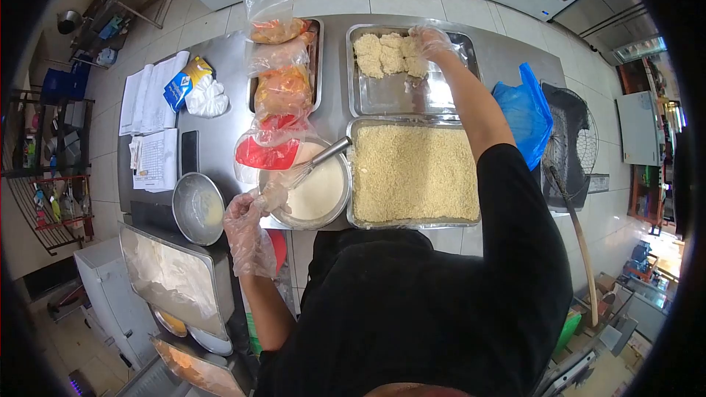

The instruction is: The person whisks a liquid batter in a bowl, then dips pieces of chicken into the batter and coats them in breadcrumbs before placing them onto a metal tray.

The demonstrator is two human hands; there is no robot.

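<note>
My right hand (432, 43), in a clear plastic glove, reaches over the far metal tray (441, 99). Its fingers close on a crumb-coated piece (416, 65) at the right end of a group of similar breaded pieces (379, 55). Beside the batter bowl (344, 206), my gloved left hand (250, 224) is closed around a pale, wet-looking piece (273, 197) at the bowl's left rim. Thin white batter (320, 195) fills the bowl, and a metal whisk (323, 158) leans in it. Pale breadcrumbs (415, 173) lie spread across the near tray.
Plastic bags of orange marinated meat (283, 88) lie in a tray at the back left. Papers (154, 158), a phone (190, 151) and a metal bowl (198, 209) are at the left. A blue bag (526, 106) and a wire strainer (577, 132) sit at the right.
</note>
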